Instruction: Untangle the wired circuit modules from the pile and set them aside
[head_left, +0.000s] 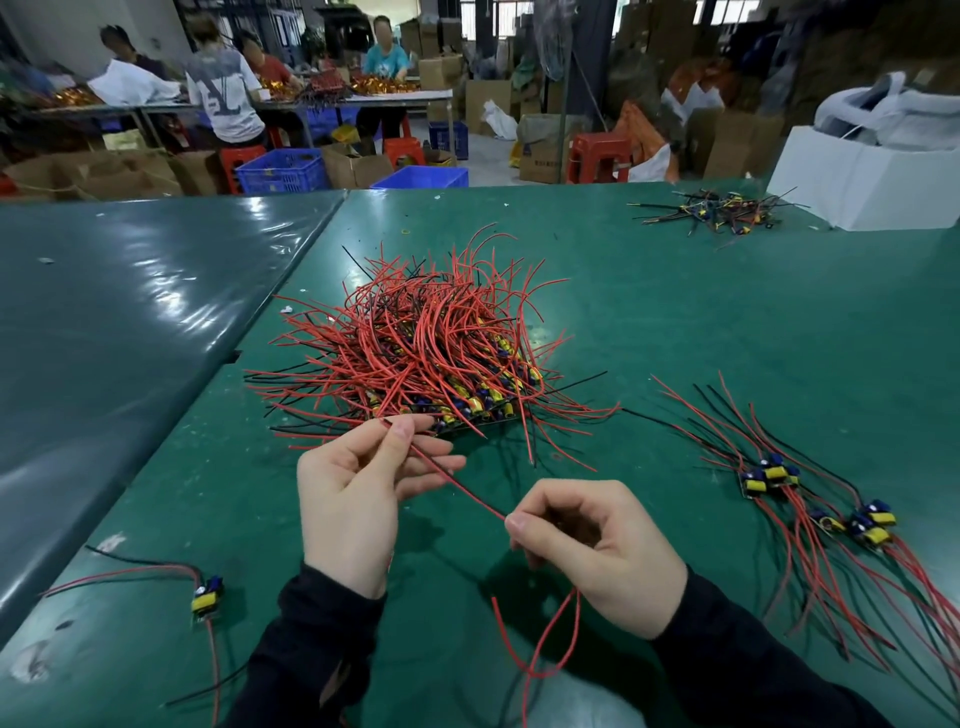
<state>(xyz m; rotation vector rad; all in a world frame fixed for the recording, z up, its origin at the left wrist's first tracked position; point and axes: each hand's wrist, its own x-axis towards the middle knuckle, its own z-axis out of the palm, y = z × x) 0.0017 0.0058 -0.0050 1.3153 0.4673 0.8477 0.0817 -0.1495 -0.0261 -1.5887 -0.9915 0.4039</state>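
Observation:
A tangled pile of circuit modules (431, 353) with red and black wires lies in the middle of the green table (727, 322). Just in front of it, my left hand (358, 499) pinches a red wire (467, 491) between thumb and forefinger. That wire runs down to my right hand (592, 551), which pinches it too; red wire ends hang below that hand. The module on this wire is hidden. Several separated modules (821, 509) lie in a row at the right. One single module (208, 597) lies at the near left.
A smaller heap of wired parts (711, 210) sits at the far right beside a white box (862, 176). A darker green table (130, 291) adjoins on the left. Behind, people work at a bench among cardboard boxes, blue crates and red stools.

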